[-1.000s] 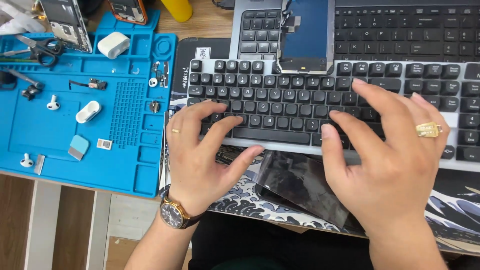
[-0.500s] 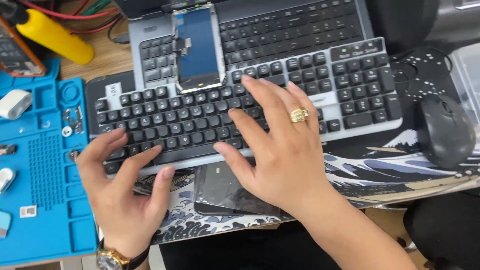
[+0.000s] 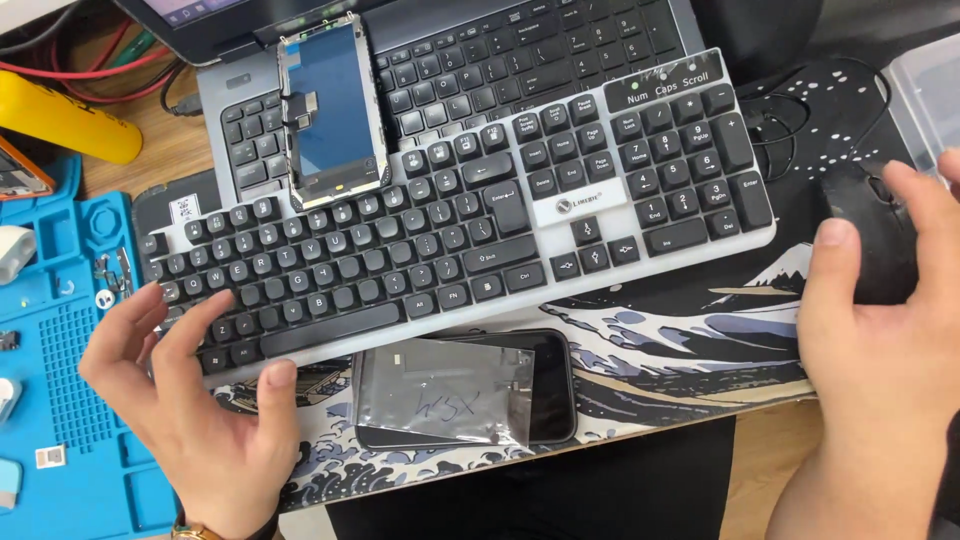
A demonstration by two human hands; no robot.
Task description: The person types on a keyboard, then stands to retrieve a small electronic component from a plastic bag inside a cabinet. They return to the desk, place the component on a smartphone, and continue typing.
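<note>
Two hands were in shot over a pretty crowded bench. The left hand sat at the lower-left corner of the grey keyboard, fingers spread loose and wide, holding nothing, thumb touching the keyboard's front edge and the fingertips just over the leftmost keys. The right hand was way off toward the right edge of the bench, draped over a black mouse, fingers relaxed on top of it rather than clamped, thumb along its left side.

That keyboard lay tilted across the middle, its far edge overlapping a laptop keyboard behind it. A phone screen assembly with a blue face stood propped against the laptop, its bottom resting on the grey keyboard's top rows. Just in front of the keyboard, near the bench's front edge, a dark phone lay flat with a clear plastic baggie lying on top of most of it. All of that was on a desk mat with a wave print.

Over on the left edge was a blue repair mat with small bits in its trays, and a yellow cylinder thing lay toward the far-left corner. Couldn't tell what the little parts were.
</note>
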